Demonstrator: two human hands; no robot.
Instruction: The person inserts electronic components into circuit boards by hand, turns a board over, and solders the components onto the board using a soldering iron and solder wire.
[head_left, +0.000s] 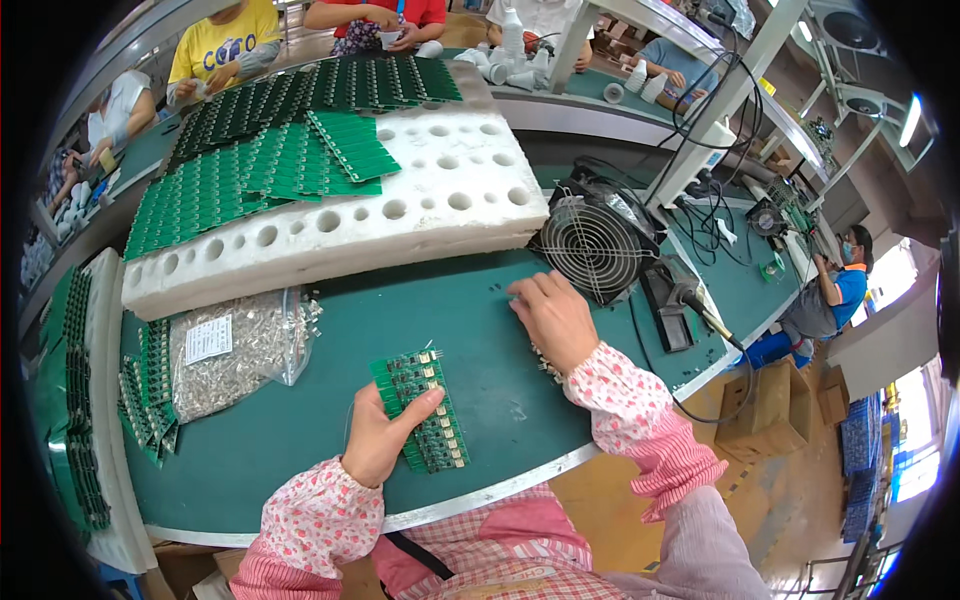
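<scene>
My left hand (385, 430) grips a green circuit board panel (430, 420) by its left side, thumb across the top face. Rows of small light and dark components line the panel, and thin pins stick out at its far end. Farther off to the right, my right hand (555, 318) is low over the green mat, fingers bent and drawn together. Whatever its fingertips hold, if anything, is hidden. A few tiny dark bits (497, 287) lie just left of those fingers. Small metal parts (545, 365) peek out beside my right wrist.
A white foam block (400, 215) piled with circuit boards (220, 185) spans the back. At left are a clear bag of small metal parts (225, 370) and more boards (150, 395). A fan (590, 245) and a soldering iron (710, 315) stand right. People sit beyond.
</scene>
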